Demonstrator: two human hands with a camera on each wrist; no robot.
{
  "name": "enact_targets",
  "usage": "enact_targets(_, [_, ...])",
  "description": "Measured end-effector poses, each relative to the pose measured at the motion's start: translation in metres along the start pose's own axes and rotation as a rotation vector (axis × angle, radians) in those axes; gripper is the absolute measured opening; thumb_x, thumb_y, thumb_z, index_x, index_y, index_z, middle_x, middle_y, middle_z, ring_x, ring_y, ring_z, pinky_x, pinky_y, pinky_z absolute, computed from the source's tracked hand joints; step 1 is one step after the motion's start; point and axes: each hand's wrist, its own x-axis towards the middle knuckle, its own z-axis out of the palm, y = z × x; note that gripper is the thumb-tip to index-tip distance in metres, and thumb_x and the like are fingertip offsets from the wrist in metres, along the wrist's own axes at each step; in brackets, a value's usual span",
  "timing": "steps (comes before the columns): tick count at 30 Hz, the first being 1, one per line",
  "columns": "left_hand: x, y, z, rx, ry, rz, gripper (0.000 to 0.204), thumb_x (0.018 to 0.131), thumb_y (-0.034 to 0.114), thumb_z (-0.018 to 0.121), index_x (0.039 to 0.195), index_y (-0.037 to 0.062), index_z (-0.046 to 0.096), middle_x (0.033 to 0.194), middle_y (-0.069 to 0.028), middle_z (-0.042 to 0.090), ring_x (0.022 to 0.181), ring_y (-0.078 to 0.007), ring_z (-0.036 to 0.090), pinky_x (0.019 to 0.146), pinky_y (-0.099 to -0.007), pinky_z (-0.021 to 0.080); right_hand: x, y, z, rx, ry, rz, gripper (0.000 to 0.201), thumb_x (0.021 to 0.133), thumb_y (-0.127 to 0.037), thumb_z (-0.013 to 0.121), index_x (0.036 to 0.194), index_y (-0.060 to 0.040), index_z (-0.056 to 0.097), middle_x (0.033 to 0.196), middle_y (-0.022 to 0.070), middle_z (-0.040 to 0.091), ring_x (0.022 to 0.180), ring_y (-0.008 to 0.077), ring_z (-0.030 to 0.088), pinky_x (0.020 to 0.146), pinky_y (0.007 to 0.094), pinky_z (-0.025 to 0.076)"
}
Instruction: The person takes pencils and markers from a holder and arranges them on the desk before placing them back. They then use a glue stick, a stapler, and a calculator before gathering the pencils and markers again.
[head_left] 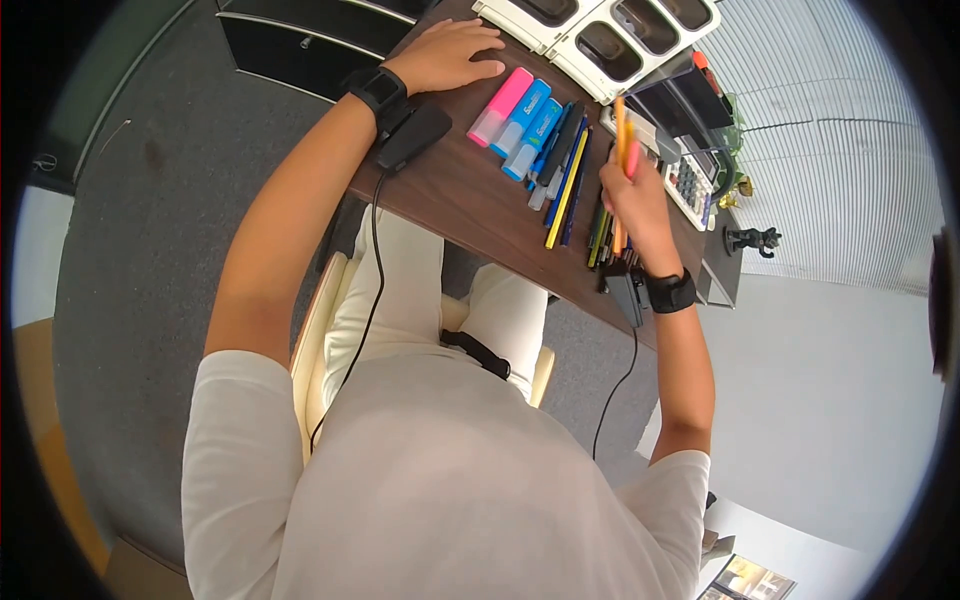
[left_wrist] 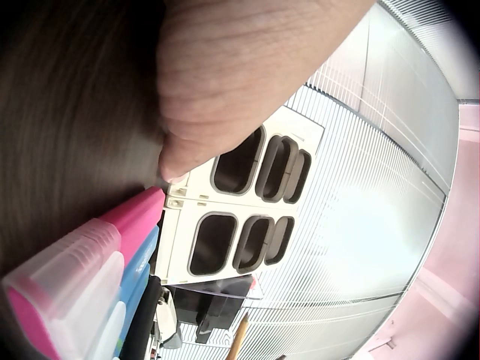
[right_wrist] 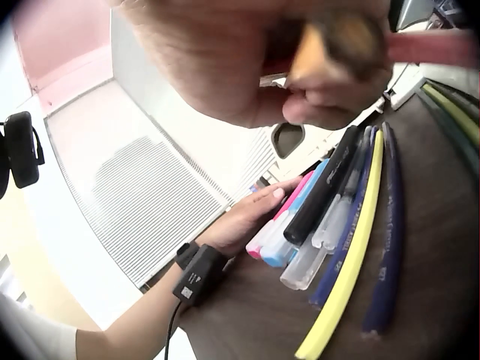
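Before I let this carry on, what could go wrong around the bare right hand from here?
The slim orange pencil might slip, since the right hand holds it bunched with a slim pinkish-red one.

The slim green pencils lie loose beside the right wrist, near the edge of the dark brown wooden desk; the black box on that wrist could knock one off.
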Motion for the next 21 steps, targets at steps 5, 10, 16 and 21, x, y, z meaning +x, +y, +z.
enact_targets(5, [0.0,0.001,-0.003,-0.021,-0.005,-0.003,0.053,0.091,0.046,0.051,0.129,0.0096,0.056,0.14,-0.0103,0.049,0.138,-0.0274,0.034,0.114,-0.0418,0.022,-0.001,0.013,0.017,-0.315,-0.001,-0.194,0.025,0.084,-0.023,0.061,0.089,0.0014,0.059,0.075,0.0255,0.062,0.072,0.042,0.062,0.067,0.0465,0.048])
enact_targets(10, [0.0,0.0,-0.003,-0.016,-0.007,-0.003,0.053,0.091,0.046,0.051,0.129,0.0097,0.056,0.141,-0.0102,0.048,0.138,-0.0273,0.033,0.114,-0.0413,0.021,-0.004,0.007,0.016,-0.497,-0.013,-0.146,0.027,0.078,-0.024,0.067,0.079,0.0027,0.062,0.075,0.0258,0.063,0.076,0.0416,0.063,0.068,0.0478,0.048])
enact_targets(16, [0.0,0.001,-0.002,-0.022,-0.009,0.0,0.053,0.092,0.046,0.051,0.129,0.0096,0.056,0.141,-0.0106,0.048,0.138,-0.0274,0.033,0.115,-0.0413,0.021,0.011,0.013,0.008,-0.421,-0.12,-0.067,0.023,0.078,-0.021,0.067,0.077,0.0011,0.059,0.057,0.0099,0.055,0.052,0.021,0.056,0.051,0.0343,0.043])
enact_targets(21, [-0.001,0.008,-0.012,-0.028,-0.087,-0.045,0.053,0.094,0.045,0.05,0.132,0.0082,0.053,0.146,-0.0102,0.042,0.141,-0.0259,0.027,0.116,-0.0417,0.018,0.005,0.01,-0.036,0.527,-0.219,0.254,0.013,0.085,-0.017,0.057,0.078,-0.0102,0.048,0.059,-0.0091,0.036,0.043,0.0026,0.03,0.038,0.0194,0.025])
